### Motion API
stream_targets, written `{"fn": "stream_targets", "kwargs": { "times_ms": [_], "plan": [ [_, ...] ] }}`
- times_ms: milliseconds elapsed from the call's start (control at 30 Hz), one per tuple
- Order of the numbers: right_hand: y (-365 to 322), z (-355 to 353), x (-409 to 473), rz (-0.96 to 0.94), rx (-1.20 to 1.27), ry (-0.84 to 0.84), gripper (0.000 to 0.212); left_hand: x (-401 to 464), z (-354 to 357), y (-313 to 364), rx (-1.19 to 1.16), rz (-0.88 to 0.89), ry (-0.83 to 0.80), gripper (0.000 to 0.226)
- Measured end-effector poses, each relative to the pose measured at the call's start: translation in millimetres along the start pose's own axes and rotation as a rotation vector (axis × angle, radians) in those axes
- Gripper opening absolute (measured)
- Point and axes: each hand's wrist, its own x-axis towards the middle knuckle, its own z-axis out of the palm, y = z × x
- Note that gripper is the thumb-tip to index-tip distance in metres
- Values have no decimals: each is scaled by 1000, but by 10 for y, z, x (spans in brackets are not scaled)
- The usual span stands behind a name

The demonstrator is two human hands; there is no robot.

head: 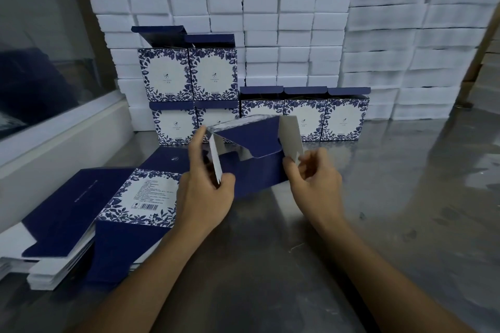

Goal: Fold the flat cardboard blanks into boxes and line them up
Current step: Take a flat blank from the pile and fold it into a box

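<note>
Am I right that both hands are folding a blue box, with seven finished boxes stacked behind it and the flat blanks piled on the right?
Nearly. The head view shows the flat blanks piled on the person's left, not the right. The rest holds: the left hand and right hand hold the half-folded blue box, with seven finished boxes stacked behind it.

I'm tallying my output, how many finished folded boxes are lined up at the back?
7. Bottom row holds five: far left, second partly hidden by the box being folded, then three. Two sit on top. More may be hidden.
</note>
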Motion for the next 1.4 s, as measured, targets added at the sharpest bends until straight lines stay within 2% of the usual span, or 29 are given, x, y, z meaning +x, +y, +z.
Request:
{"fn": "stream_targets", "kwargs": {
  "times_ms": [67, 133, 200, 267, 333, 400, 467, 567, 800, 1000, 1133, 1267, 1400],
  "plan": [
    [-79, -8, -8, -13, 161, -48, 19, 12, -13, -27, 96, 41, -44, 88],
    [-163, -9, -25, -34, 294, -84, 21, 11, -14, -35, 173, 70, -55, 78],
    [-226, -8, -42, -50, 367, -113, 20, 7, -14, -28, 152, 53, -41, 67],
    [-245, -10, -63, -78, 409, -149, 30, 25, -14, -25, 93, 41, -17, 60],
    [-250, -9, -78, -100, 395, -162, 35, 31, -14, -32, 66, 86, -4, 60],
    [-235, 6, -80, -91, 374, -159, 26, 29, -9, -32, 63, 121, 2, 59],
    [-205, 22, -75, -79, 373, -158, 20, 23, 1, -28, 47, 113, 20, 51],
    [-167, 33, -81, -70, 346, -167, 21, 25, 9, 1, 2, 86, 68, 35],
    [-112, 75, -84, -157, 130, -112, 34, 10, 31, 82, -70, 63, 114, 47],
    [-144, 36, -29, -132, 166, 29, 26, -29, 76, 126, -84, 96, 107, 43],
    [-154, 14, 4, -111, 199, 46, 23, -15, 60, 110, -92, 95, 85, 40],
    [-134, 6, 21, -52, 190, -6, 16, -4, 49, 89, -82, 86, 80, 44],
    [-13, 10, 25, 46, 32, -201, 12, 14, 29, 73, -62, 73, 116, 45]
  ]
}}
